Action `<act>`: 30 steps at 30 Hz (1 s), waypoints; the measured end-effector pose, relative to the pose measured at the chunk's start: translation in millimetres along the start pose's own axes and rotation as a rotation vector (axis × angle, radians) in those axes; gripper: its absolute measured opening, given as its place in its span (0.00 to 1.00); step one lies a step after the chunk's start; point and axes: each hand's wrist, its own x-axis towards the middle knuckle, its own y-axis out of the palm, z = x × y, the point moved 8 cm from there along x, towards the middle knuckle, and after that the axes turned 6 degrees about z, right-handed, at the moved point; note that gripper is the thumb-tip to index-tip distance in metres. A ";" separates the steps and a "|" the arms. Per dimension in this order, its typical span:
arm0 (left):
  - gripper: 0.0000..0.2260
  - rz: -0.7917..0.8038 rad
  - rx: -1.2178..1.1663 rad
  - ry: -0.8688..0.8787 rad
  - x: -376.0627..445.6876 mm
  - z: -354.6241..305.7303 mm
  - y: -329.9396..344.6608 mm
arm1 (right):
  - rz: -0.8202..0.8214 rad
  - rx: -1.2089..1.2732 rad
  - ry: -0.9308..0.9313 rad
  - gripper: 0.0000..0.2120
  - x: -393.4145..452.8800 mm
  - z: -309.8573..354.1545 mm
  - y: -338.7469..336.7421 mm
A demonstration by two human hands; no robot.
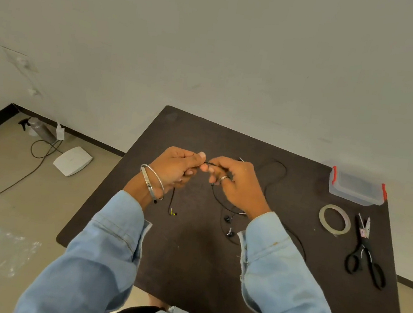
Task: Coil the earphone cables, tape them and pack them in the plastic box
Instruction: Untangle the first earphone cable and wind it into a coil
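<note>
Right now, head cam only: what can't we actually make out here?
- Stretch of black earphone cable inside the left hand and right hand: hidden by curled fingers.
- Cable run near the right sleeve: covered by it, and black on the dark table.
- Plastic box: lid looks on; contents too hazy.
- Tape roll: free end too small.
- Scissors: blades partly blurred.
</note>
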 end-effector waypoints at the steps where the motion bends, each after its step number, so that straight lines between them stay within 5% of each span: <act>1: 0.15 0.004 -0.002 -0.003 -0.8 0.4 -2.0 | -0.044 0.080 0.050 0.09 0.4 -5.5 -7.0; 7: 0.14 0.015 -0.014 -0.029 -6.7 11.9 -16.5 | -0.510 0.253 0.426 0.12 -16.5 -59.5 -67.3; 10: 0.14 0.023 -0.063 -0.039 -6.6 14.3 -14.0 | -0.244 -0.060 0.496 0.09 -11.0 -56.9 -58.7; 12: 0.14 0.040 -0.111 -0.043 -4.9 13.9 -8.2 | -0.034 -0.270 0.366 0.20 -2.5 -35.0 -37.0; 15: 0.14 0.100 -0.193 -0.046 -2.4 12.1 3.3 | 0.073 -0.136 0.047 0.18 5.0 -0.1 -8.9; 17: 0.14 0.126 -0.229 -0.057 -1.5 13.3 5.2 | 0.131 0.089 0.057 0.11 3.3 2.2 -0.8; 24: 0.09 0.118 -0.051 0.022 -4.3 22.4 -1.4 | -0.030 0.191 0.109 0.07 4.6 -0.9 -27.6; 30: 0.08 0.108 -0.160 0.027 -3.8 29.8 3.7 | -0.231 0.271 0.223 0.08 4.6 -24.0 -38.2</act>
